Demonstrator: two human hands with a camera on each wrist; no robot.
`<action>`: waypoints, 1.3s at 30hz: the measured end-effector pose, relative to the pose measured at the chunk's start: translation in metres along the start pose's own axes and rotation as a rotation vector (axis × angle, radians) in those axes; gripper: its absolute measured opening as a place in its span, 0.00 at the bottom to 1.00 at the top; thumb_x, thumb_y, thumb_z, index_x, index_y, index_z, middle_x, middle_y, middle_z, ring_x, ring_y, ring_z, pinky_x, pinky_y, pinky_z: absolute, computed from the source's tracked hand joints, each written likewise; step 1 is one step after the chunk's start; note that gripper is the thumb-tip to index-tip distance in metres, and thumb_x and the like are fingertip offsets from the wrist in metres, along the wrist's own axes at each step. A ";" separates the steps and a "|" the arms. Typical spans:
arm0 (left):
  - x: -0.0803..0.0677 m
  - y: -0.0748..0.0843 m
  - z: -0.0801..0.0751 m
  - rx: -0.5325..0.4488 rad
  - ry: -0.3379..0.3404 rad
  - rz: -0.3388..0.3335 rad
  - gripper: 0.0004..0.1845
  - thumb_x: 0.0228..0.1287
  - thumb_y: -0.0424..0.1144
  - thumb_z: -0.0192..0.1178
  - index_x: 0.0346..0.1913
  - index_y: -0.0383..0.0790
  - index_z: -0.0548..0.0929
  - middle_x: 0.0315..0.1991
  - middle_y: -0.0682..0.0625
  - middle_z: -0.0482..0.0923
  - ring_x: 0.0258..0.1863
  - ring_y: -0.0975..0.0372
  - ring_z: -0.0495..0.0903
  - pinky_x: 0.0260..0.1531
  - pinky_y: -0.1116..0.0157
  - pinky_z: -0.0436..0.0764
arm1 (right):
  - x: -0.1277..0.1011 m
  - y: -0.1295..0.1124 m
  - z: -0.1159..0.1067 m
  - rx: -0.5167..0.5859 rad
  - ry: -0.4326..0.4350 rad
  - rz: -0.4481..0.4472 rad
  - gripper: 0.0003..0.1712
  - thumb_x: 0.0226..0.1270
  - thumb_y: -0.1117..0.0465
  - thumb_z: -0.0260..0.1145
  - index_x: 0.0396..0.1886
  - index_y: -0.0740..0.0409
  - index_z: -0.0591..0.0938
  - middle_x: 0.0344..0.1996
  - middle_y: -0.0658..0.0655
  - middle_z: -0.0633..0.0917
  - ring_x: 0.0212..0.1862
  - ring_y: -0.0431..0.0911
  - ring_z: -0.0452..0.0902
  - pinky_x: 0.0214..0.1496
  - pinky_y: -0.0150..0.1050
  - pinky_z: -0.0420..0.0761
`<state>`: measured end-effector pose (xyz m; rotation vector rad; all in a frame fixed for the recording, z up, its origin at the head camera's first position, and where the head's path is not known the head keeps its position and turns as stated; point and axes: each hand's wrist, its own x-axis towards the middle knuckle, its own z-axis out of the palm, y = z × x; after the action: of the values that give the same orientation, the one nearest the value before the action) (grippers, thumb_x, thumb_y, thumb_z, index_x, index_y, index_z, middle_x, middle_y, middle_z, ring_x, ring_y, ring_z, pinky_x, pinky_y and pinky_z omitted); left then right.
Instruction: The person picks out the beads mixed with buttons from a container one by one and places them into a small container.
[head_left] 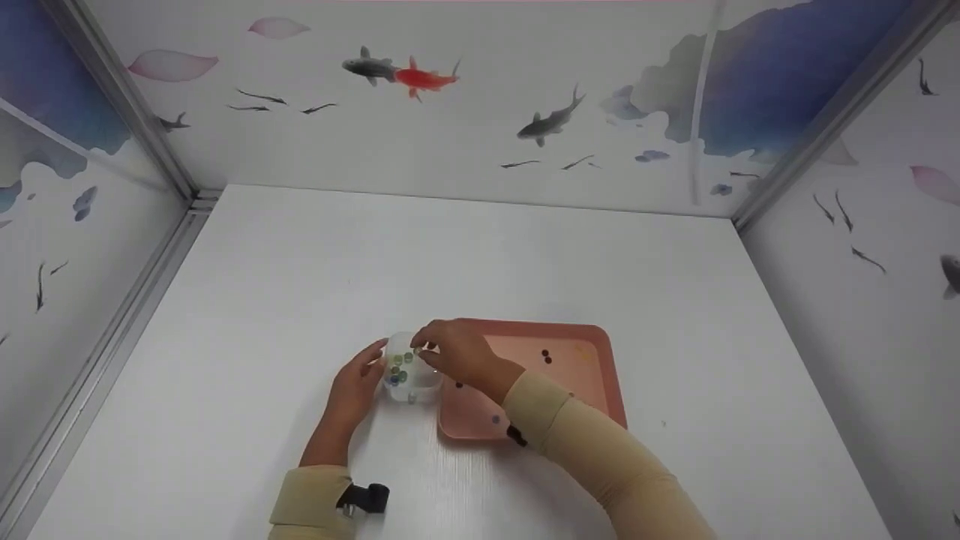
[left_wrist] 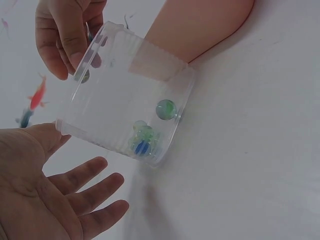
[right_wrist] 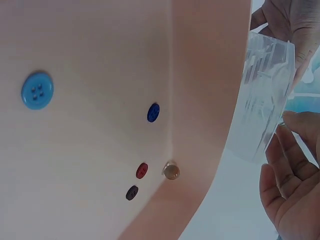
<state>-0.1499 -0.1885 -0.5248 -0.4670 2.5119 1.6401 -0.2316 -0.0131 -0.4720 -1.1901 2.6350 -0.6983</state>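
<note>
A clear plastic tub point(head_left: 424, 386) holds several glass marbles point(left_wrist: 166, 109), green and clear with one blue-streaked. Beside its left side is my left hand point(head_left: 355, 390), fingers extended and touching near the rim; its palm and spread fingers show in the left wrist view. My right hand point(head_left: 461, 356) is over the tub's opening, thumb and fingertips pinching a small greenish marble point(left_wrist: 84, 76) at the rim. To the tub's right lies a pink tray point(head_left: 616, 375), partly covered by my right forearm.
In the tray lie a light blue button point(right_wrist: 37, 90), a dark blue button point(right_wrist: 153, 112), a red button point(right_wrist: 142, 170), a dark button point(right_wrist: 132, 192) and a marble point(right_wrist: 171, 171). Printed panels point(head_left: 465, 150) wall the white table point(head_left: 360, 255) at the back and both sides.
</note>
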 end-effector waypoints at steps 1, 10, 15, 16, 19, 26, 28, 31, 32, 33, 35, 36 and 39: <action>0.000 0.000 0.000 0.001 0.000 0.001 0.23 0.76 0.42 0.47 0.71 0.46 0.66 0.68 0.37 0.66 0.65 0.43 0.68 0.63 0.46 0.68 | 0.000 0.000 0.000 -0.013 -0.002 -0.016 0.11 0.66 0.65 0.66 0.47 0.56 0.86 0.43 0.52 0.87 0.45 0.45 0.83 0.48 0.35 0.81; 0.000 0.001 0.000 -0.003 0.003 0.006 0.23 0.76 0.41 0.47 0.71 0.45 0.66 0.68 0.36 0.66 0.66 0.43 0.67 0.64 0.46 0.68 | -0.003 0.002 0.001 -0.158 0.002 -0.136 0.10 0.65 0.65 0.67 0.45 0.55 0.87 0.42 0.51 0.87 0.47 0.43 0.82 0.51 0.37 0.81; 0.001 0.001 0.000 -0.014 0.000 -0.012 0.23 0.76 0.42 0.47 0.71 0.46 0.66 0.68 0.37 0.66 0.67 0.43 0.66 0.64 0.47 0.67 | -0.003 0.003 0.002 -0.210 -0.004 -0.168 0.11 0.64 0.65 0.67 0.45 0.54 0.87 0.42 0.50 0.87 0.47 0.43 0.82 0.51 0.36 0.80; 0.001 0.001 0.000 -0.014 -0.001 -0.014 0.23 0.76 0.42 0.47 0.71 0.46 0.66 0.68 0.37 0.66 0.67 0.43 0.66 0.65 0.47 0.67 | -0.004 0.003 0.002 -0.219 -0.004 -0.176 0.11 0.64 0.65 0.67 0.45 0.53 0.87 0.42 0.50 0.87 0.47 0.43 0.82 0.51 0.36 0.80; 0.001 0.001 0.000 -0.012 -0.004 -0.013 0.23 0.76 0.42 0.47 0.71 0.46 0.66 0.68 0.37 0.65 0.67 0.43 0.66 0.65 0.47 0.67 | -0.004 0.003 0.003 -0.238 0.000 -0.199 0.12 0.63 0.66 0.68 0.45 0.53 0.87 0.42 0.50 0.87 0.46 0.42 0.82 0.51 0.35 0.80; -0.001 0.003 -0.001 -0.017 -0.015 -0.021 0.23 0.76 0.42 0.47 0.71 0.46 0.66 0.69 0.37 0.64 0.68 0.43 0.64 0.64 0.46 0.67 | -0.006 0.002 0.005 -0.242 -0.006 -0.194 0.13 0.64 0.66 0.68 0.48 0.53 0.87 0.45 0.50 0.87 0.50 0.43 0.82 0.55 0.34 0.79; -0.001 0.003 -0.001 -0.016 -0.013 -0.029 0.23 0.76 0.43 0.47 0.71 0.47 0.66 0.69 0.38 0.64 0.68 0.44 0.64 0.65 0.47 0.67 | -0.006 0.003 0.005 -0.250 -0.006 -0.196 0.13 0.64 0.65 0.68 0.48 0.53 0.87 0.45 0.50 0.87 0.50 0.43 0.82 0.56 0.34 0.79; 0.000 0.003 -0.001 -0.009 -0.008 -0.031 0.23 0.76 0.43 0.47 0.71 0.47 0.66 0.69 0.38 0.65 0.68 0.43 0.64 0.65 0.46 0.66 | -0.006 0.004 0.006 -0.261 0.003 -0.207 0.14 0.63 0.65 0.68 0.48 0.53 0.86 0.46 0.51 0.86 0.51 0.44 0.81 0.57 0.35 0.79; -0.001 0.003 -0.002 -0.010 -0.006 -0.031 0.23 0.76 0.43 0.47 0.71 0.47 0.66 0.69 0.38 0.65 0.68 0.44 0.65 0.65 0.46 0.66 | -0.006 0.004 0.006 -0.266 0.011 -0.213 0.14 0.63 0.64 0.68 0.48 0.53 0.86 0.46 0.50 0.86 0.51 0.44 0.81 0.57 0.36 0.78; -0.001 0.003 -0.002 -0.009 -0.003 -0.030 0.23 0.76 0.43 0.47 0.71 0.48 0.66 0.69 0.38 0.65 0.68 0.44 0.65 0.65 0.47 0.66 | -0.006 0.004 0.006 -0.270 0.022 -0.221 0.14 0.63 0.64 0.69 0.48 0.53 0.86 0.46 0.51 0.86 0.51 0.44 0.81 0.57 0.36 0.78; -0.001 0.003 -0.002 -0.006 -0.001 -0.023 0.23 0.77 0.43 0.47 0.71 0.47 0.66 0.69 0.38 0.65 0.67 0.43 0.65 0.65 0.46 0.66 | -0.007 0.005 0.006 -0.280 0.045 -0.238 0.14 0.63 0.63 0.69 0.49 0.52 0.85 0.47 0.50 0.86 0.53 0.44 0.80 0.58 0.36 0.78; -0.001 0.003 -0.002 -0.006 -0.001 -0.021 0.23 0.77 0.43 0.47 0.71 0.47 0.66 0.69 0.38 0.65 0.67 0.43 0.65 0.65 0.46 0.66 | -0.007 0.005 0.006 -0.283 0.054 -0.242 0.15 0.63 0.63 0.69 0.49 0.52 0.85 0.48 0.51 0.85 0.53 0.44 0.80 0.58 0.36 0.77; -0.001 0.003 -0.001 -0.003 0.001 -0.019 0.23 0.77 0.42 0.47 0.71 0.47 0.66 0.68 0.38 0.66 0.67 0.43 0.65 0.65 0.46 0.66 | -0.008 0.006 0.006 -0.294 0.074 -0.245 0.17 0.63 0.61 0.70 0.52 0.52 0.84 0.51 0.51 0.84 0.56 0.45 0.78 0.60 0.38 0.76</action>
<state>-0.1493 -0.1882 -0.5213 -0.4903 2.4978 1.6377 -0.2280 -0.0055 -0.4801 -1.6160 2.7510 -0.4039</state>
